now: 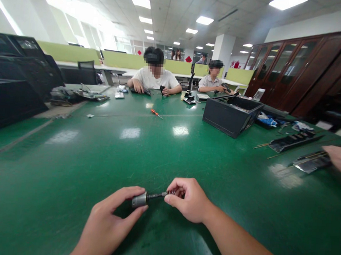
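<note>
Spanning the office, a green tabletop (108,150) reflects ceiling lights (140,1).

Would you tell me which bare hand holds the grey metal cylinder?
The left hand grips the grey metal cylinder, while the right hand pinches the thin dark rod.

Green table (114,151) bears a screwdriver (156,113) and black case (231,114).

I have one view, the head camera, so no second view shares any of the scene. It looks forward and down from above and behind the hands (190,200), which sit close at the bottom; beyond them it takes in the counter (108,154), then the far room up to the ceiling (177,12).
</note>
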`<state>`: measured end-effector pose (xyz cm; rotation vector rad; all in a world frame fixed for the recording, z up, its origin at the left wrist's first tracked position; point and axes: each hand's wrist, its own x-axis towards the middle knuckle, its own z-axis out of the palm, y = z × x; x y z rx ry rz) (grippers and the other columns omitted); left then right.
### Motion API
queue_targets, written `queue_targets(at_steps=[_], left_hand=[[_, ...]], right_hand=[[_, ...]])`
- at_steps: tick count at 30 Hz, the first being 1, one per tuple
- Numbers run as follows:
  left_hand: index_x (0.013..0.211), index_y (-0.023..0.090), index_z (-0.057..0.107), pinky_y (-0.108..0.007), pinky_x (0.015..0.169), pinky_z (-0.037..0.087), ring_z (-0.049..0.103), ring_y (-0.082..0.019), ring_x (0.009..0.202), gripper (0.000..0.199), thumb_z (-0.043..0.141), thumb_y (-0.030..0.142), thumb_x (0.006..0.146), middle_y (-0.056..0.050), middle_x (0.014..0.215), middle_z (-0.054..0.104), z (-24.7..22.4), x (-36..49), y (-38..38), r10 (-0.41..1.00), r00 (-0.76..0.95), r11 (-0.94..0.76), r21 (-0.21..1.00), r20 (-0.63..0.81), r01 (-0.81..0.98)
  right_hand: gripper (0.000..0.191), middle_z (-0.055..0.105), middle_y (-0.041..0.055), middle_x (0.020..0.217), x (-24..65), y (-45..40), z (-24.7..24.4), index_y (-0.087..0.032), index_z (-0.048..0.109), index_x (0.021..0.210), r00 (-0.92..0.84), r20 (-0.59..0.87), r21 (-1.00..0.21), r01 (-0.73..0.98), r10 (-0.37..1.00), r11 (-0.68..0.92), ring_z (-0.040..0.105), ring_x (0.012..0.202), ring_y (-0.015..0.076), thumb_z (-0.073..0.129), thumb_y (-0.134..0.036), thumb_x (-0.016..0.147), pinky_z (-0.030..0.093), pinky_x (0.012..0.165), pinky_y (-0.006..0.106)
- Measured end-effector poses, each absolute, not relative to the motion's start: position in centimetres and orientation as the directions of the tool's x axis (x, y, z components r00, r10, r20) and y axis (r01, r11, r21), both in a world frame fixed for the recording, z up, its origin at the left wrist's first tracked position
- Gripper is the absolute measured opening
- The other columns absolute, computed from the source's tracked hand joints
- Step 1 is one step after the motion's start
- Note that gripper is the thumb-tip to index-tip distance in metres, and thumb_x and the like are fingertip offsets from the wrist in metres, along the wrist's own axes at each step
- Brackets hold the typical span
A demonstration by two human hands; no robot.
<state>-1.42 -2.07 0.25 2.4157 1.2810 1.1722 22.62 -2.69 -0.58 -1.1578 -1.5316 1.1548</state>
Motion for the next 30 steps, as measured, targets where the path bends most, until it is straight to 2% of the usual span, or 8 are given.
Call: queue_targets(at_steps=[14,25,28,30], left_hand=[[0.101,0.027,0.074,-0.028,0.082,0.062,0.075,-0.021,0.087,0.028,0.073,0.047,0.082,-0.002,0.098,0.078,0.60,-1.24,-2.17,0.786,0.301,-0.587,0.500,0.540,0.637],[0.101,0.027,0.074,-0.030,0.081,0.061,0.074,-0.022,0.086,0.030,0.073,0.050,0.081,-0.002,0.096,0.077,0.63,-1.50,-2.14,0.829,0.274,-0.533,0.540,0.488,0.651],[0.099,0.026,0.073,-0.030,0.082,0.060,0.073,-0.023,0.087,0.034,0.073,0.053,0.079,-0.003,0.096,0.076,0.94,-1.31,-2.07,0.859,0.230,-0.485,0.584,0.457,0.650],[0.100,0.023,0.071,-0.030,0.080,0.060,0.072,-0.022,0.085,0.039,0.071,0.056,0.080,-0.004,0.094,0.075,1.08,-1.08,-1.82,0.898,0.134,-0.406,0.675,0.418,0.616]], right_hand=[[0.010,0.060,-0.0016,0.061,22.85,-2.69,-0.37,-0.016,0.068,0.078,-0.192,0.105,-0.972,0.189,0.976,0.142,0.052,0.055,0.0114,0.072,-0.024,0.076,0.038,0.053,0.022],[0.008,0.059,-0.0021,0.060,22.92,-2.63,-0.51,-0.016,0.068,0.078,-0.190,0.097,-0.974,0.183,0.977,0.132,0.051,0.054,0.0109,0.072,-0.023,0.076,0.038,0.052,0.022],[0.012,0.061,-0.0013,0.061,23.20,-2.31,-0.78,-0.016,0.066,0.077,-0.195,0.083,-0.988,0.113,0.977,0.107,0.053,0.052,0.0111,0.073,-0.026,0.075,0.040,0.052,0.022],[0.022,0.064,0.0005,0.062,23.45,-1.89,-1.12,-0.016,0.063,0.073,-0.204,0.051,-0.999,-0.008,0.978,0.050,0.056,0.049,0.0114,0.071,-0.036,0.079,0.041,0.050,0.023]])
